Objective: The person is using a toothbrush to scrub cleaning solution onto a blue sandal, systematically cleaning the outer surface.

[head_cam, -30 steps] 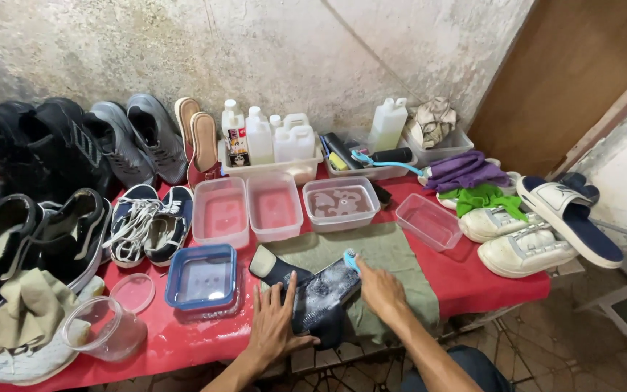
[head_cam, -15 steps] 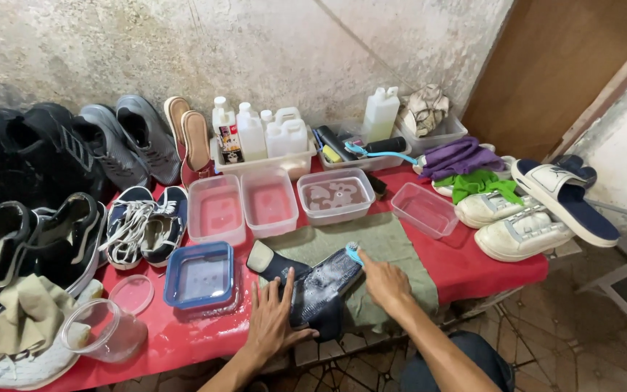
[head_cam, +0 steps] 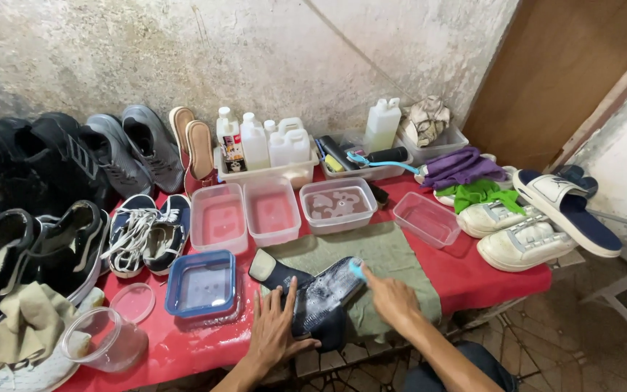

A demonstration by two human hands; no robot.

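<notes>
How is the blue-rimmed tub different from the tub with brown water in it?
The blue-rimmed tub has a blue edge and holds clear-looking water; the tub with brown water has a clear edge and murky brown liquid with foam patches. The blue-rimmed one sits near the table's front, beside the left hand; the brown one sits farther back, past the green cloth. Both are see-through plastic tubs, open on top.

Worktop [head_cam: 473,272] covered in red, against a rough wall. Directly on it: green cloth [head_cam: 393,254] at front centre, blue-rimmed tub [head_cam: 201,284] left of it, round clear lid [head_cam: 133,303], clear jar [head_cam: 103,340] on its side. Row of clear tubs [head_cam: 273,210] behind. Black and grey shoes [head_cam: 52,174] left, white sneakers [head_cam: 517,232] right, tray of bottles [head_cam: 263,156] at back.
</notes>
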